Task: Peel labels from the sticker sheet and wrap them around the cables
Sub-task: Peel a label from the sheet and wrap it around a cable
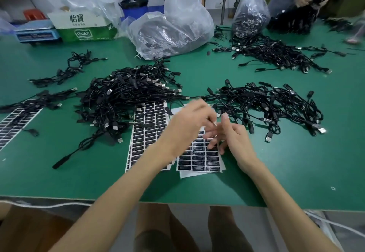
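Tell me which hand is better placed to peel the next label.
Likely the right hand: its fingers lie spread on the label rows of the sticker sheet. The left hand is blurred near the sheet's far edge; what it holds, if anything, is unclear.

Motion blur smears the left hand; whether it holds anything is unclear. Print on the sticker sheet is unreadable; a second sheet at the left edge of the counter is cropped.
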Tool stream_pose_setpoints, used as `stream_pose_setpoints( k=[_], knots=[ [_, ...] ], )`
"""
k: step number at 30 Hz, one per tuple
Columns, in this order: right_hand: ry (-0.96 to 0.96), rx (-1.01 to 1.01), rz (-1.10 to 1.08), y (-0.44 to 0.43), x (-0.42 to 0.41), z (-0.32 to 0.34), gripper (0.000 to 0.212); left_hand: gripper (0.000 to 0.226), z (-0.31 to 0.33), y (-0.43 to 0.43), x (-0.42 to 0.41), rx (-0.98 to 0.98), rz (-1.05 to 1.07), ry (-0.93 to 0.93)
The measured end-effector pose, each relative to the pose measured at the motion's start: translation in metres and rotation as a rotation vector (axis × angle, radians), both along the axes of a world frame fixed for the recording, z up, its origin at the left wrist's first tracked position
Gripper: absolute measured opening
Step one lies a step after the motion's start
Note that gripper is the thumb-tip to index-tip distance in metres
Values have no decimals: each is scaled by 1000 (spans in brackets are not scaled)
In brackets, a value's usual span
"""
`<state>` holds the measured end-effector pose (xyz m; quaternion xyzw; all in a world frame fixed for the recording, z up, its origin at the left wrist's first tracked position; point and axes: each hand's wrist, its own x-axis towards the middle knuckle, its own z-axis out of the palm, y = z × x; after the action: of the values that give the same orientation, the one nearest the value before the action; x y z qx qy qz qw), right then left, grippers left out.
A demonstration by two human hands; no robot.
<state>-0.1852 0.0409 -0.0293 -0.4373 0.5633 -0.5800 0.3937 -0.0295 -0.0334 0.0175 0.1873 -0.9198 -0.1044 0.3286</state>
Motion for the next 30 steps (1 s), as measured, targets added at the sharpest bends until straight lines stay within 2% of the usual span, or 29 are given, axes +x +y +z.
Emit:
stream_pose_setpoints(
  k=[2, 4, 9, 11, 16, 18, 20, 21, 23, 26, 30],
  knots=[
    [22, -7, -3, 2, -3, 0, 71, 8, -20, 15, -11, 44, -83, -31],
    [29, -8, -12, 3, -6, -1, 69, 5, -34, 24, -15, 132, -97, 15],
    [-46, -25, -24, -1, -6, -5, 25, 10, -38, 21, -8, 619, -7, 224],
    [-139, -32, -46, -2, -8, -6, 13, 6, -38, 17, -3, 734, 101, 320],
    [-255, -67, -121, 0, -15, -8, 22, 11, -39, -5, 14, 935, 477, 632],
    [-259, -73, -112, 0, -17, -8, 22, 18, -35, -15, 19, 1175, 477, 758],
    [-209, -73, -93, 0, -16, -8, 23, 30, -30, -21, 21, 1390, 360, 801],
    [-181, -73, -80, 0, -15, -9, 23, 34, -28, -22, 21, 1437, 300, 795],
    [-143, -71, -50, 0, -15, -9, 23, 36, -24, -21, 18, 1465, 237, 825],
    [-122, -65, -32, 0, -15, -11, 24, 25, -21, -22, 16, 1458, 282, 914],
    [-117, -89, -27, 0, -14, -11, 25, 16, -21, -27, 16, 1354, 319, 872]
  ],
)
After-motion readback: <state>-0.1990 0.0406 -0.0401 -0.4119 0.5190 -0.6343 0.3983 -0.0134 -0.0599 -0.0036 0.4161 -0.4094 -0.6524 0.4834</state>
